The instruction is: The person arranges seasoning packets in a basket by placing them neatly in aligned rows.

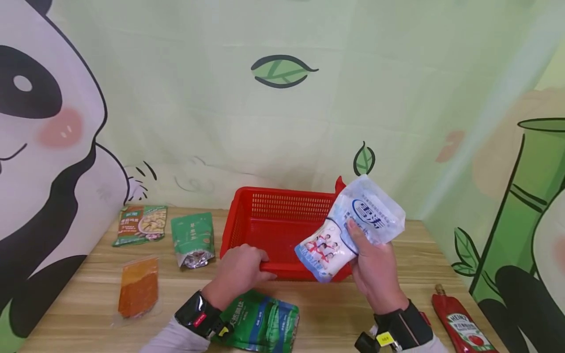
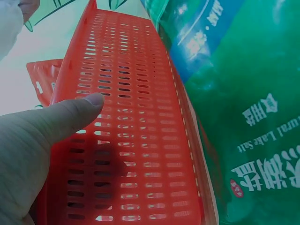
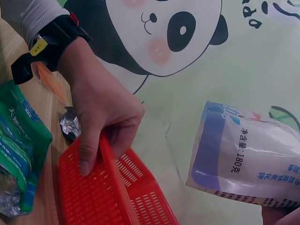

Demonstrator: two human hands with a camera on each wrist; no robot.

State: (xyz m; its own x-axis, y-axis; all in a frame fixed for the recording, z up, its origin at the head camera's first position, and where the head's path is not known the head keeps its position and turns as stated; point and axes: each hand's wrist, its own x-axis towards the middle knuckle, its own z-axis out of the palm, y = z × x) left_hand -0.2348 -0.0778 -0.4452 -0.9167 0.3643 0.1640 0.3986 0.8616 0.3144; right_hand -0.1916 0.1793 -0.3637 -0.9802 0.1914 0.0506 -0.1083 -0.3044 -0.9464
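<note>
The near rim of a red plastic basket is gripped by my left hand, toward its left end. In the left wrist view the thumb lies against the slotted outer wall of the basket. My right hand holds a white and blue printed bag over the basket's right side, thumb across its front. This bag is tilted, and the right wrist view shows "180" printed on it. Below the left hand, a green and blue salt pouch lies close in front of the basket.
Left of the basket lie a green pouch with a silver base, a green and brown packet and a clear packet of orange-brown contents. A red Heinz pouch lies at right. A printed curtain hangs behind the wooden table.
</note>
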